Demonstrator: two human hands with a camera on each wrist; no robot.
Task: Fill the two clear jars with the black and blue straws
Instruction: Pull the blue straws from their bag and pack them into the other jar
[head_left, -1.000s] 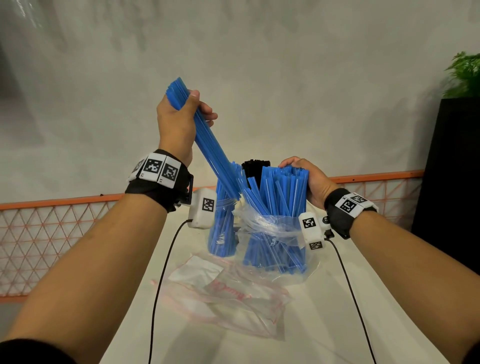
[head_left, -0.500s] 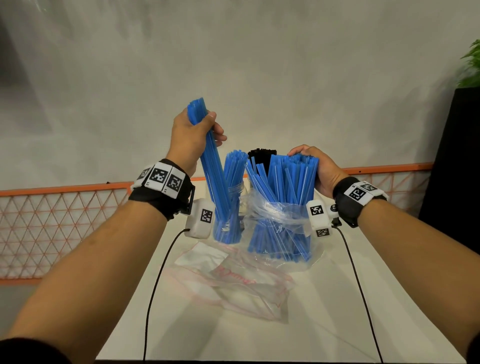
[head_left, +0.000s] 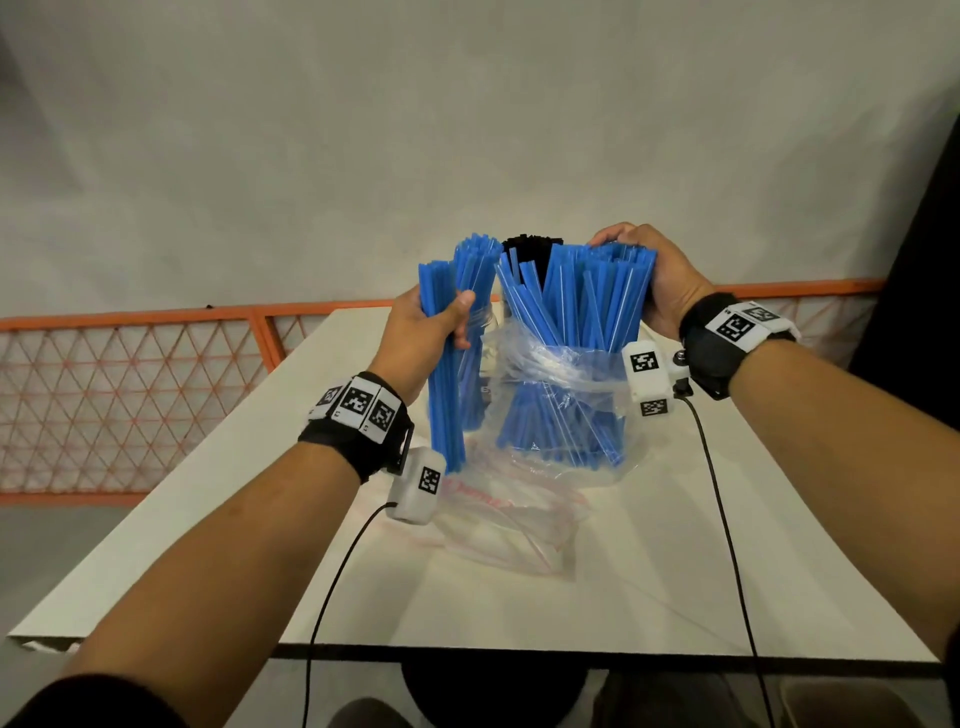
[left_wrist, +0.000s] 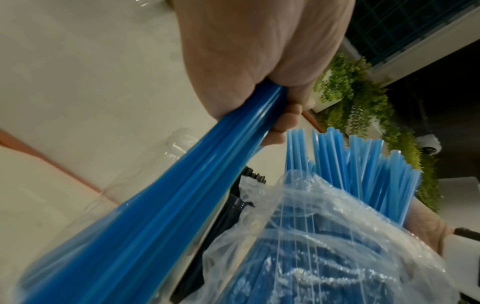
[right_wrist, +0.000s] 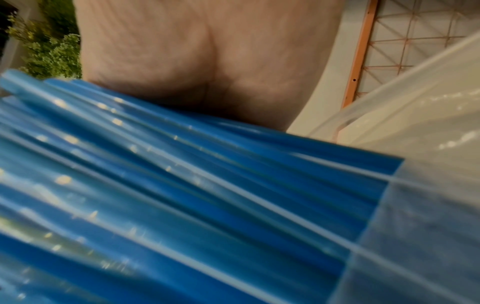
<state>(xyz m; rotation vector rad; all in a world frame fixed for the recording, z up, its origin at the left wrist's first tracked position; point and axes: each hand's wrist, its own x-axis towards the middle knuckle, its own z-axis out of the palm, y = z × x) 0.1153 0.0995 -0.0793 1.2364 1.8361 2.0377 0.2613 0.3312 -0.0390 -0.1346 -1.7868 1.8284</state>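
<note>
My left hand (head_left: 423, 332) grips a bunch of blue straws (head_left: 441, 374) near the table's (head_left: 675, 545) far edge. I should lower it straight into the jar (head_left: 480, 364). My right hand (head_left: 660, 280) curls around the bagged straws (head_left: 576, 306).

Both arms are bare up to dark sleeves at the elbows. Each wrist has a black strap (head_left: 358, 434) carrying white blocks printed with black square tag patterns, sitting well back from the fingers. Under each wrist there's a small white camera box (head_left: 418, 486) with its own tag, second one (head_left: 647, 376) on the right, each trailing a thin black cable (head_left: 332, 587).
</note>
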